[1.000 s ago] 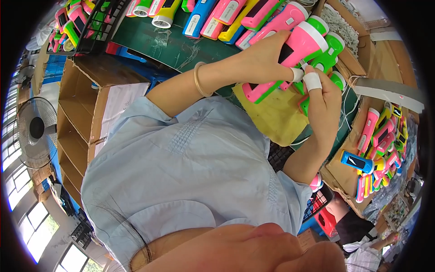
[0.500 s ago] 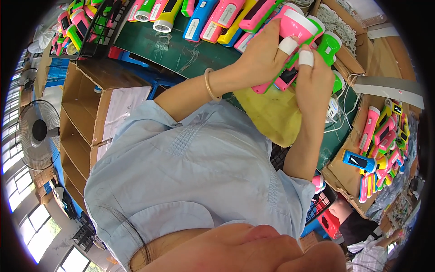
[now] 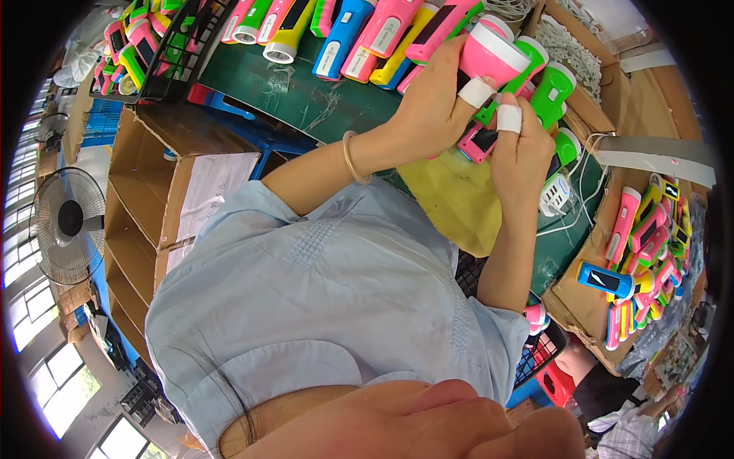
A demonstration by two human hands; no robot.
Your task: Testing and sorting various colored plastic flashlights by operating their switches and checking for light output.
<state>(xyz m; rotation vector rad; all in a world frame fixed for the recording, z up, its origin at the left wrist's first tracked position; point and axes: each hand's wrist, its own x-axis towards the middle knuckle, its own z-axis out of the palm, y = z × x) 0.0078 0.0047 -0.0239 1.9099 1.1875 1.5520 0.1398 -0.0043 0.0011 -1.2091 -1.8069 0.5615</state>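
My left hand point(image 3: 428, 107), with white tape round the thumb, is closed round a pink flashlight point(image 3: 489, 60) with a broad white rim at its head. The flashlight's lower end, with a dark panel, shows between my hands. My right hand point(image 3: 523, 149), also with a taped digit, pinches at the flashlight's body; the exact contact is partly hidden by the fingers. Just beyond it lie green flashlights point(image 3: 552, 93). Beneath my hands a yellow cloth point(image 3: 451, 200) hangs over the table's near edge.
Several coloured flashlights point(image 3: 336, 38) lie in a row on the green table point(image 3: 267, 92). At right are a white multi-port charger point(image 3: 555, 196) with cables, a box of white cables point(image 3: 569, 47) and a carton of flashlights point(image 3: 646, 237). A black crate point(image 3: 183, 53) stands at left.
Both hands have shifted slightly left with the pink flashlight, which has turned a little. More of the charger shows beside my right hand.
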